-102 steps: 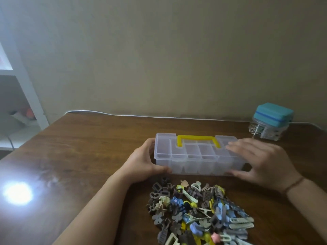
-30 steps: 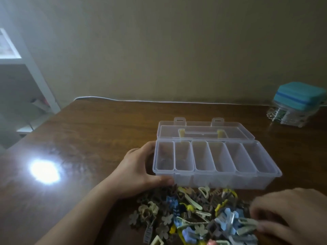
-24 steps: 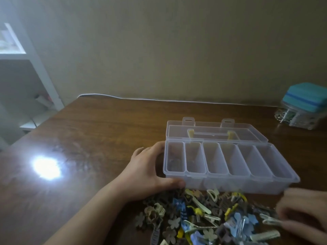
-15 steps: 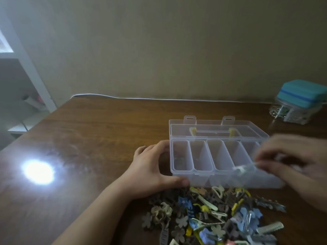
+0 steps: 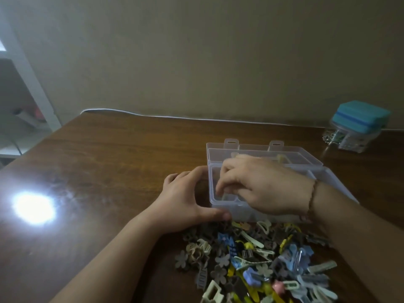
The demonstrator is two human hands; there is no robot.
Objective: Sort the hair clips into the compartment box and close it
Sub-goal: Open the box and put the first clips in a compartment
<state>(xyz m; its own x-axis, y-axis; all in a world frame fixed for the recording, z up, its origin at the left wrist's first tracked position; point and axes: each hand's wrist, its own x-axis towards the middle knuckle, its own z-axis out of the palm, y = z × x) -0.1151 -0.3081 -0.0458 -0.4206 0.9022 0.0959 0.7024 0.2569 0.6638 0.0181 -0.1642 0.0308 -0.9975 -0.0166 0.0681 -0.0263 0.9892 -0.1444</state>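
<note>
A clear compartment box stands open on the brown table, its lid folded back with the yellow handle under it. My left hand grips the box's left end, thumb along the front wall. My right hand reaches across the box, fingers curled down into the leftmost compartment, where they pinch a pale hair clip. This hand and its forearm hide most of the compartments. A heap of mixed hair clips in grey, blue, yellow and cream lies just in front of the box.
A teal-lidded clear container stands at the back right by the wall. A white cable runs along the table's far edge. A white shelf unit is off the table's left side. A lamp glare shines on the wood.
The closed box was opened, its lid now folded back. My right hand picked a pale clip from the heap and carried it leftward to the leftmost compartment. My left hand stayed put.
</note>
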